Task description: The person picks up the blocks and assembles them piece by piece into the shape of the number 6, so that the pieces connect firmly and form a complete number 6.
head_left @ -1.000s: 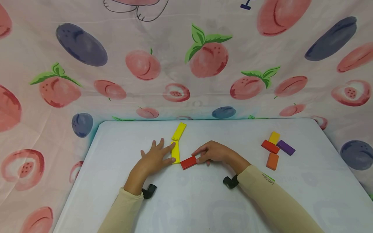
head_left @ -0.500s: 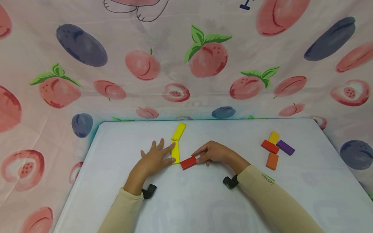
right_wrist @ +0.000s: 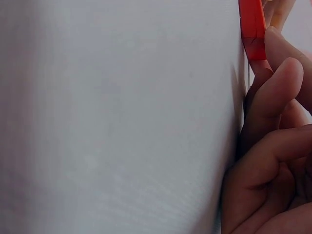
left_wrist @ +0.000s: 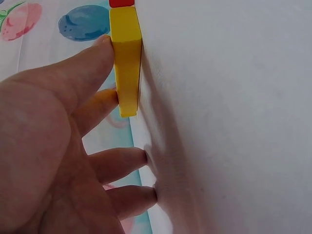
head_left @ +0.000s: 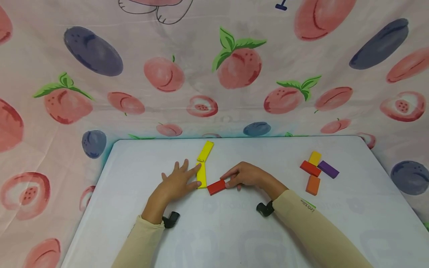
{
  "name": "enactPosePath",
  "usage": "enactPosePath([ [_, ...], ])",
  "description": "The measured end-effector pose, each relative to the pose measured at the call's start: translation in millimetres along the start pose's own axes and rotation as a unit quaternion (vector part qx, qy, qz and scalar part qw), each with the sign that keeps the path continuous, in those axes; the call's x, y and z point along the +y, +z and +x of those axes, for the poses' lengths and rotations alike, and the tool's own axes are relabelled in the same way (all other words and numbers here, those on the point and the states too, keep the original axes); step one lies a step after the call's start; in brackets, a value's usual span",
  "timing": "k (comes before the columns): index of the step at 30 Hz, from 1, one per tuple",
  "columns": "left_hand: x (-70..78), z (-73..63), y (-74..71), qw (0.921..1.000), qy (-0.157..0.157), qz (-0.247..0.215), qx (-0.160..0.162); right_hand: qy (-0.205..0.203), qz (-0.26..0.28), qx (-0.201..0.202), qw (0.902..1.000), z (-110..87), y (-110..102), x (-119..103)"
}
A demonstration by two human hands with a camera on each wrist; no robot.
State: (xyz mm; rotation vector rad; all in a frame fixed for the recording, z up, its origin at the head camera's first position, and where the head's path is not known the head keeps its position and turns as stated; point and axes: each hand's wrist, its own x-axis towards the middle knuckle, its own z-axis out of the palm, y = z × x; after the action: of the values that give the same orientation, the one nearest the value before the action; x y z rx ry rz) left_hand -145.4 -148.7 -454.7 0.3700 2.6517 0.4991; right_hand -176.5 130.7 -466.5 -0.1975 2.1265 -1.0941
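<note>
Two yellow blocks lie end to end near the table's middle, the far one (head_left: 206, 151) angled off from the near one (head_left: 202, 175). Spread out, my left hand (head_left: 177, 183) touches the near yellow block with thumb and index finger; the left wrist view shows both against one side of the block (left_wrist: 126, 68). A red block (head_left: 216, 187) lies slantwise, its left end at the near end of that yellow block. My right hand (head_left: 247, 175) holds the red block's right end between thumb and index finger. In the right wrist view only part of the red block (right_wrist: 252, 24) shows.
On the white table (head_left: 214, 238), at the right, lie a yellow-orange block (head_left: 315, 158), another red block (head_left: 310, 169), a purple block (head_left: 329, 169) and an orange block (head_left: 313, 185). A green edge (head_left: 309, 204) peeks out behind the right sleeve. A fruit-patterned cloth (head_left: 201, 82) hangs behind.
</note>
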Motion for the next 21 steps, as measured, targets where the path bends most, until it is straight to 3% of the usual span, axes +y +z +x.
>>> enactPosePath([
  [21, 0.5, 0.2, -2.3, 0.9999, 0.002, -0.013, 0.010, 0.009, -0.012, 0.005, 0.9999, 0.7, 0.4, 0.0],
])
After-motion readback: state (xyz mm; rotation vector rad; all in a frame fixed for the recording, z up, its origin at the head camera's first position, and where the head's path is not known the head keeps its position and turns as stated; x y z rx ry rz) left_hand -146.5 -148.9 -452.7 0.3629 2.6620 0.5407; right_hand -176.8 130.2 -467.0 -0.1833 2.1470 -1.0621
